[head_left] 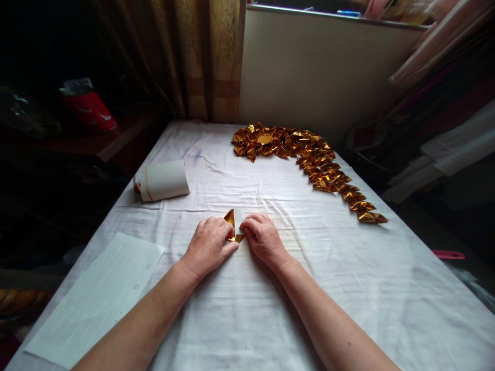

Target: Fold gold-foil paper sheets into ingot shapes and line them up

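Observation:
Between my two hands, on the white cloth, lies a small sheet of gold foil paper (230,217), partly folded, with a pale underside showing. My left hand (211,239) presses on its left part, fingers curled and thumb along the near edge. The fingers of my right hand (265,236) pinch the right side of the same paper. Some of the sheet is hidden under the fingers. Farther off, a pile of folded gold foil pieces (278,140) trails in a row toward the right edge of the table.
A white roll (166,180) with a band round one end lies at the left. Nearer, a lined paper sheet (96,299) rests on the white tablecloth (232,319). A red container (91,111) stands on a side table. Curtains (211,56) hang behind; clothes hang at right.

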{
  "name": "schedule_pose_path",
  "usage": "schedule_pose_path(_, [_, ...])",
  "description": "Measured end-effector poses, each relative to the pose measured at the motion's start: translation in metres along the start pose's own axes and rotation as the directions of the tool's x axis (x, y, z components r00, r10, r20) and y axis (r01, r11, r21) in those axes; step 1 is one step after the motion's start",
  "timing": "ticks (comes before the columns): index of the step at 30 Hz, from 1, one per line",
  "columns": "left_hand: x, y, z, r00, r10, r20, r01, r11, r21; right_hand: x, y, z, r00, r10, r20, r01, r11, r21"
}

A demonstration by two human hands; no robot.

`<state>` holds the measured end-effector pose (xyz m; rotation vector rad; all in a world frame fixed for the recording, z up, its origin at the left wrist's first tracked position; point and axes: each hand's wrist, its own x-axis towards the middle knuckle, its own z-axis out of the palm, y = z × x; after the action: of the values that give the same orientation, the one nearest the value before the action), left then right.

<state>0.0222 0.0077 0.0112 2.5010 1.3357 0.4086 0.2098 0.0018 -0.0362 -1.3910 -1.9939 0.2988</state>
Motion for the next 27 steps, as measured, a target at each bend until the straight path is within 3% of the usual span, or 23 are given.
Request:
schedule_pose_path(5, [-0.001,-0.010,-0.008,0.996,0.065,0.053,-0.062,0.996,-0.059,0.003,0.007,-0.002,0.993,0.063,-0.100,-0.065,0.998,-0.025])
schedule_pose_path(11, [-0.001,-0.028,-0.021,0.979,0.177,0.099,-0.159,0.974,-0.161,0.006,0.006,-0.008,0.994,0.109,-0.015,-0.109,0.992,-0.056])
schedule_pose_path(15, [0.000,-0.040,-0.021,0.979,0.199,0.047,-0.189,0.969,-0.161,-0.001,0.005,-0.010,0.996,0.091,0.001,-0.091,0.996,0.021])
schedule_pose_path(22, [-0.001,-0.048,-0.006,0.973,0.177,-0.149,-0.172,0.984,0.044,-0.012,0.004,-0.024,0.995,-0.008,0.098,-0.004,0.992,0.124])
schedule_pose_path(27, [-0.001,-0.033,0.003,0.981,0.172,-0.094,-0.157,0.977,0.146,-0.011,0.003,-0.026,0.996,-0.014,0.093,0.004,0.995,0.104])
